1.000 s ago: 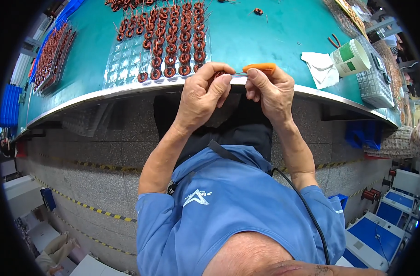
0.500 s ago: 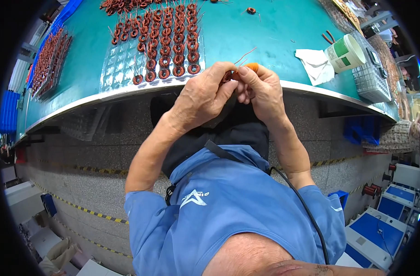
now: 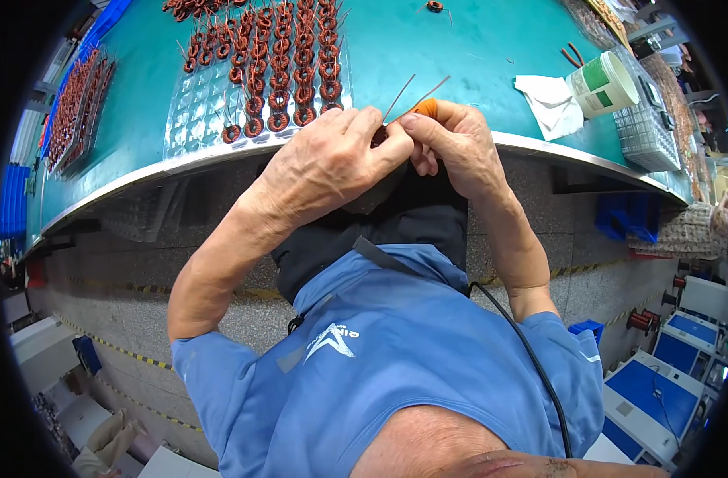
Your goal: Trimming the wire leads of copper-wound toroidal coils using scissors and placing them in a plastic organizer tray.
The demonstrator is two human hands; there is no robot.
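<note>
My left hand [image 3: 332,155] is closed around a small copper-wound toroidal coil [image 3: 378,137], most of it hidden by the fingers. Two thin wire leads [image 3: 397,97] stick up from it, spreading apart. Close against it, my right hand [image 3: 462,150] pinches with thumb and forefinger where one lead runs down. An orange finger cover [image 3: 427,108] sits on that forefinger. Both hands are held over the front edge of the green table [image 3: 428,60]. Just left of them, a clear plastic tray [image 3: 197,107] carries rows of similar coils with upright leads.
Another loaded tray [image 3: 81,107] stands at the far left. One loose coil [image 3: 435,6] lies at the back. To the right are a white cloth [image 3: 549,107], a white-and-green tub [image 3: 603,85], pliers [image 3: 572,55] and stacked clear trays [image 3: 649,135].
My left hand has rolled over the coil, covering more of it, and its elbow has swung outward. Two leads now point up where they lay more slanted before.
</note>
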